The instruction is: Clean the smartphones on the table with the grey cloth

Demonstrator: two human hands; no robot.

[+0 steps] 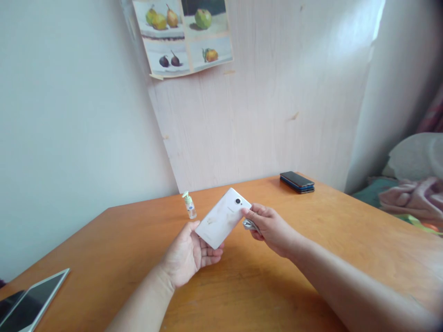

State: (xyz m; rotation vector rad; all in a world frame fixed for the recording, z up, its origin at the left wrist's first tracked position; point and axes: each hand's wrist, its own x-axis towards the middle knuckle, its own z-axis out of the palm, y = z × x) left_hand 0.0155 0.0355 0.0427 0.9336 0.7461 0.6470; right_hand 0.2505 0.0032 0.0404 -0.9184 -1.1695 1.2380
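A white smartphone (219,222) is held tilted above the table, its back with the camera lens facing me and brownish smudges on it. My left hand (185,258) grips the lower left end, thumb at the edge and fingers underneath. At the upper right corner, my right hand (273,229) pinches the phone between thumb and fingers. A small folded whitish-grey piece (249,225), perhaps cloth or tissue, is also tucked in the right hand's fingers; its kind is unclear. Behind the phone stands a small clear pump bottle (190,208) with a pale green top.
The orange-brown wooden table (114,249) reaches to the wall. A stack of dark phones (296,181) lies at the back right. At the lower left is a white-framed tablet (36,299) with a dark device beside it. Bedding (404,198) sits beyond the right edge.
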